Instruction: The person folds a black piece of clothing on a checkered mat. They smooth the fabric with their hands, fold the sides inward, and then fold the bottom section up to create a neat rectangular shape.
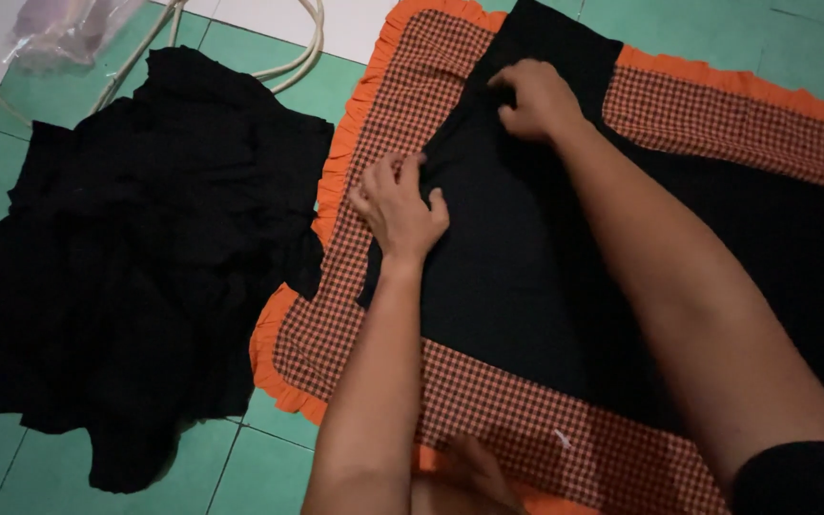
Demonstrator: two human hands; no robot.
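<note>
Both arms reach out over a checked mat [488, 410] with an orange frill. Left hand [401, 205] presses flat, fingers together, on black cloth [507, 257]. Right hand [536, 98] pinches its edge.

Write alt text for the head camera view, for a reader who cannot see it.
Two bare hands press on a black cloth spread over a checked mat with an orange frill: the left hand flat at its edge, the right hand pinching a fold. A heap of black fabric lies left on green floor tiles.
</note>
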